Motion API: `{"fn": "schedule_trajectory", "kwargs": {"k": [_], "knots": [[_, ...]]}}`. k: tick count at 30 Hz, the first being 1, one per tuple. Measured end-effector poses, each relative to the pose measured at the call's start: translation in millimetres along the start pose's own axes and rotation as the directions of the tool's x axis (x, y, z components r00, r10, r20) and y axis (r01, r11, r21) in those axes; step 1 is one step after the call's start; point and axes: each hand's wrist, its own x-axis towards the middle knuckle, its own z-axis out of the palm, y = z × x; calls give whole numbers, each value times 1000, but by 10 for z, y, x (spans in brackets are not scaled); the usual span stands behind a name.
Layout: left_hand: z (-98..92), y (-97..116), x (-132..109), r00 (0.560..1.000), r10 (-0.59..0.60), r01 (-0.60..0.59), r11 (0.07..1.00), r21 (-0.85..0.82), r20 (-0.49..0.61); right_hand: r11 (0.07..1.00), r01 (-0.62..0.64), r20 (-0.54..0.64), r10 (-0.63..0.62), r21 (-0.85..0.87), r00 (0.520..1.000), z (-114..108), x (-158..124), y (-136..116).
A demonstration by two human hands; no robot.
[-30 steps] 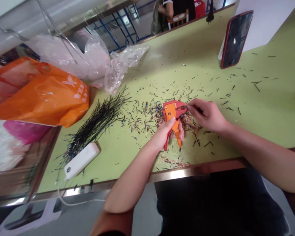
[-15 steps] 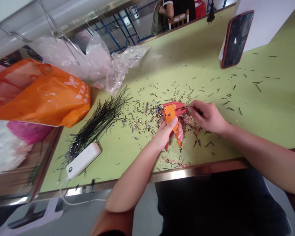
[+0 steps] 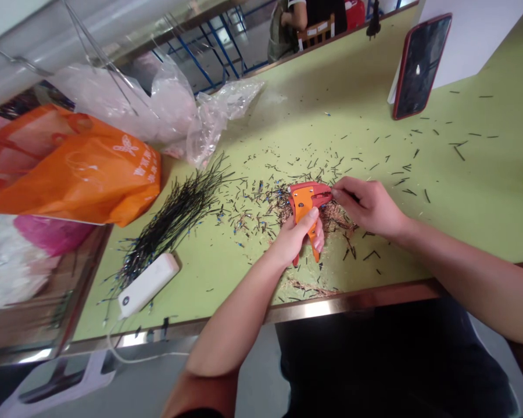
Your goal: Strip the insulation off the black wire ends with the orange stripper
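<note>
An orange and red wire stripper (image 3: 304,200) is held by its handles in my left hand (image 3: 300,233), its jaws pointing right. My right hand (image 3: 366,204) is pinched at the tip of the jaws; what its fingertips hold is too small to make out. Under and around the tool lie short black wire bits and a heap of copper-coloured strands (image 3: 337,216). To the left, a bundle of long black wires (image 3: 169,217) rests on the green table (image 3: 226,273), some with blue or white ends.
A white power bank (image 3: 149,284) with a cable touches the bundle's lower end. Orange bag (image 3: 78,168) and clear plastic bags (image 3: 174,110) lie at the back left. A phone (image 3: 422,67) leans on a white box (image 3: 470,43) at the back right. A person sits beyond the table.
The jaws of the wire stripper look more closed, and its handles have drawn slightly nearer each other. My right hand has stayed almost in place.
</note>
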Motion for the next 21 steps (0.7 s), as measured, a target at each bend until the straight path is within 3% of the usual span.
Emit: {"fn": "schedule_trajectory", "kwargs": {"k": [9, 21], "knots": [[41, -54, 8, 999, 13, -13, 1000, 6, -29, 998, -18, 21, 16, 66, 1000, -3, 5, 19], [171, -130, 63, 996, -85, 85, 957, -278, 13, 979, -83, -61, 95, 186, 994, 139, -38, 65]]}}
